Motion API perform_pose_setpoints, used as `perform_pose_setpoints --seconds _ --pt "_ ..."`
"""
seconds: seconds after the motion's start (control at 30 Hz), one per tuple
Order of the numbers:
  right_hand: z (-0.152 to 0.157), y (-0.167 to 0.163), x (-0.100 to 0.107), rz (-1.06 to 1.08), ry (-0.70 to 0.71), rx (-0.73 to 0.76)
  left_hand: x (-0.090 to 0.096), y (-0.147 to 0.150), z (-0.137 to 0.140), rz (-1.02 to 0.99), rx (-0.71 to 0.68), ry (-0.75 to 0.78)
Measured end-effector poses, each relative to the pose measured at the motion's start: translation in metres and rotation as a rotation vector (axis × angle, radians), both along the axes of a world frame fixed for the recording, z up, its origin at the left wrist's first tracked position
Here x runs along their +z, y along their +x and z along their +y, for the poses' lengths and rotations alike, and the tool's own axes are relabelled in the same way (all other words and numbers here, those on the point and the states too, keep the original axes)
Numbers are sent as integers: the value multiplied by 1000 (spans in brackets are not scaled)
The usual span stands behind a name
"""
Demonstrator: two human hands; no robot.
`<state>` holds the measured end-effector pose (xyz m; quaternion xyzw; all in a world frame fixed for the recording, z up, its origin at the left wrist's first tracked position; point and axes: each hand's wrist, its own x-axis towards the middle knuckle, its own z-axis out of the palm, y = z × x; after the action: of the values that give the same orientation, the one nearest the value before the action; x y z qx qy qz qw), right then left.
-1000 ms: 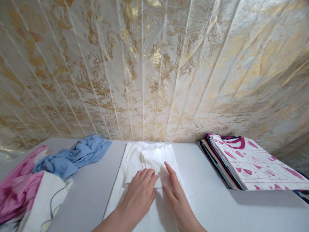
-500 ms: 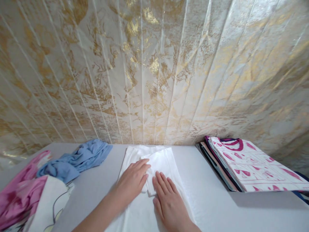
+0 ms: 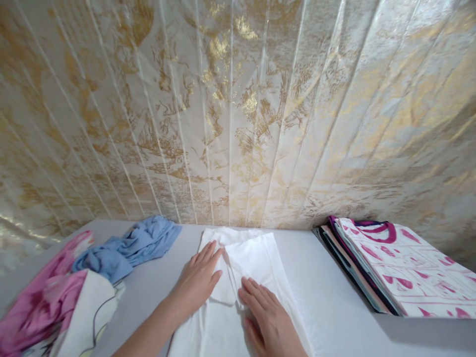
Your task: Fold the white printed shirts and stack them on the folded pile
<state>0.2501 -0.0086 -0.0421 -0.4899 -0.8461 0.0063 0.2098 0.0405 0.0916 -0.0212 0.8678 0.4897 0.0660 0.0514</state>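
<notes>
White, flat, layered cloth garment: lower ctr of frame. L hand outstretched, thumb apart, on its L part; R hand fingers together, slightly bent, on R part; neither grips. Prob. light, soft, limp, creases easily; best held by outer side edges.

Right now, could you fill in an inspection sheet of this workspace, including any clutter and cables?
Surface: pale flat surface, material unclear.
Job's things: partly folded white fabric piece, lying mid-surface.
Clutter: crumpled blue cloth, pink cloth and white cloth with dark lines, left; folded clothing stack topped by a pink-printed white shirt, right.
Fingers: left hand's fingers and right hand's fingers rest on the white fabric, apparently not gripping.
Cables: nothing seen.
Surroundings: shiny, gold-patterned pale hanging behind.
</notes>
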Motion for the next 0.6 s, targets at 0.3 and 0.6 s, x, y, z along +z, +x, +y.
perform_pose_setpoints --seconds 0.3,0.6 --pt "8 7 -6 162 60 15 0 -6 10 -20 -11 2" --pt "21 16 9 327 -44 -40 -4 -3 13 -63 -50 -32"
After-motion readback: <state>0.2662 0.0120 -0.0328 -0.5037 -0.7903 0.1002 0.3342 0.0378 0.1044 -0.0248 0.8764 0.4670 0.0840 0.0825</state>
